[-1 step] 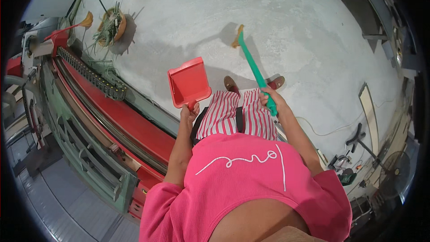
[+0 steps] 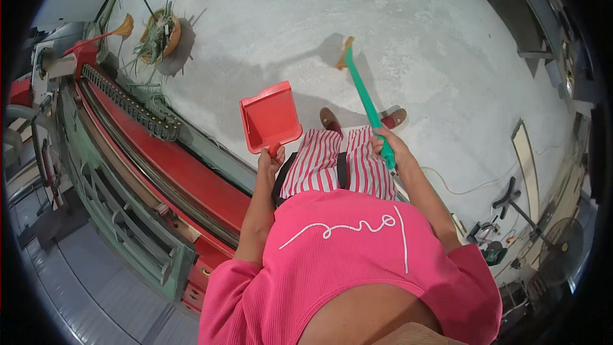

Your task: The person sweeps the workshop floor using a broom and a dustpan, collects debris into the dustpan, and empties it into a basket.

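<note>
My left hand (image 2: 271,159) is closed around the short handle of a red dustpan (image 2: 271,117), whose pan points away from me. No debris shows in the pan. In my right hand (image 2: 391,143) is the green handle of a brush (image 2: 364,94), gripped near its near end. The brush's yellowish bristles (image 2: 345,53) are at its far end, over the pale floor ahead of my feet; whether they touch it I cannot tell. Both hands are in front of my striped trousers (image 2: 313,165), apart from each other.
A long red and green machine (image 2: 172,172) with a cable chain (image 2: 131,103) runs along my left. Beyond it stands an orange basin (image 2: 171,38) of green strips. At the right are a standing fan (image 2: 565,246), a pale board (image 2: 526,160) and a thin cable (image 2: 463,190) on the floor.
The brush head has shifted slightly to the right, and the handle in my right hand has tilted a little with it. The dustpan has hardly moved.
</note>
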{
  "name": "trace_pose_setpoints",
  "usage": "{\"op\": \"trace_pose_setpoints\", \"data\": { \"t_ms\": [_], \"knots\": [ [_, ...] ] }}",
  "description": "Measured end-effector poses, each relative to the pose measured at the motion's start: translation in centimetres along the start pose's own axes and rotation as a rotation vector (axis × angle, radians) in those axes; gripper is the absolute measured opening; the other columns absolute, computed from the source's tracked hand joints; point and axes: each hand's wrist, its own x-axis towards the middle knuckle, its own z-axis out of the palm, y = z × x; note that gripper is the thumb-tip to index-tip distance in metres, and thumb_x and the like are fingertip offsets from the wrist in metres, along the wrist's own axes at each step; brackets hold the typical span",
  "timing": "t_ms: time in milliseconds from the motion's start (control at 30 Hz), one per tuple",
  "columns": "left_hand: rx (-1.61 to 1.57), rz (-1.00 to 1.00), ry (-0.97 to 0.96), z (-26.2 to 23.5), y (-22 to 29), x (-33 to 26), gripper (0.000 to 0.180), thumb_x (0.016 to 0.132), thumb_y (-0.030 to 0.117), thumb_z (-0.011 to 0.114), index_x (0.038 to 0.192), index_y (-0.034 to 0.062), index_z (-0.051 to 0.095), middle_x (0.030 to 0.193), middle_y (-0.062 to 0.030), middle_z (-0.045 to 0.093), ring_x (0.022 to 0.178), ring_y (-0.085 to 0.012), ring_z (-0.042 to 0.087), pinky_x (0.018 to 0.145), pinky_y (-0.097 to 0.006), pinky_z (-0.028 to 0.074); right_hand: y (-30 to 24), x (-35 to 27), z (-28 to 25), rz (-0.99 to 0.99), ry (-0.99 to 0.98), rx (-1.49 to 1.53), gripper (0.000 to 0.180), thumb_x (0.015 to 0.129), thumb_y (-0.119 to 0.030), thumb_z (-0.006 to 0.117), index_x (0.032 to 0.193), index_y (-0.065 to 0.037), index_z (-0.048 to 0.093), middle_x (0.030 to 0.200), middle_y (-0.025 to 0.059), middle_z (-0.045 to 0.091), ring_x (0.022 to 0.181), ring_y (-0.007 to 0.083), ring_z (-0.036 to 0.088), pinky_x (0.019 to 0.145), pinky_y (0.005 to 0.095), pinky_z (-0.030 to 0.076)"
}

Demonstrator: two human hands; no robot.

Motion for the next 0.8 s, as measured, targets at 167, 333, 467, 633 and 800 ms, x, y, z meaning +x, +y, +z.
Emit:
{"op": "trace_pose_setpoints", "data": {
  "t_ms": [167,333,467,633,800],
  "knots": [
    [-0.009,-0.025,0.057,-1.7,-0.4,0.4,0.033,0.08,0.025,0.024,0.092,0.002,0.044,0.076,-0.0144,0.056,0.067,-0.0221,0.057,0.059,-0.032,0.045,3.1,0.8,-1.5,0.093,0.11,0.138,0.011,0.073,-0.013,0.047,0.076,-0.01,0.036,0.051,0.0011,0.037,0.041,0.007,0.037,0.035,0.0186,0.033],
    [-0.023,0.014,0.138,-2.7,-0.9,0.2,0.031,0.079,0.025,0.025,0.092,0.003,0.043,0.078,-0.0135,0.056,0.071,-0.0231,0.057,0.062,-0.033,0.044,3.2,3.4,1.2,0.147,0.003,-0.02,0.022,0.074,-0.021,0.042,0.055,-0.012,0.036,0.045,-0.0028,0.037,0.037,0.0071,0.037,0.033,0.0177,0.028],
    [-0.051,0.049,0.084,-2.8,-1.0,-0.2,0.031,0.079,0.025,0.025,0.092,0.0035,0.043,0.079,-0.0126,0.056,0.071,-0.0226,0.057,0.063,-0.032,0.044,1.6,6.3,4.6,0.083,-0.274,-0.073,0.019,0.074,-0.019,0.044,0.058,-0.012,0.036,0.049,-0.0037,0.039,0.038,0.0049,0.038,0.034,0.0161,0.031],
    [-0.052,0.062,0.026,-3.1,-0.7,-0.3,0.028,0.075,0.019,0.032,0.094,0.0028,0.044,0.083,-0.0109,0.055,0.071,-0.0197,0.055,0.063,-0.03,0.043,-0.7,10.3,7.9,0.297,-0.329,0.274,0.021,0.073,-0.022,0.045,0.057,-0.013,0.034,0.048,-0.0049,0.037,0.039,0.0051,0.037,0.033,0.0189,0.027],
    [-0.152,0.1,0.065,-3.9,-1.1,-0.5,0.032,0.077,0.024,0.029,0.093,0.0032,0.046,0.08,-0.0122,0.056,0.07,-0.0205,0.056,0.063,-0.03,0.044,-0.2,8.3,6.6,0.127,-0.268,-0.054,0.018,0.074,-0.015,0.047,0.067,-0.006,0.033,0.055,-0.0021,0.037,0.042,0.003,0.038,0.036,0.0125,0.033]
  ]
}}
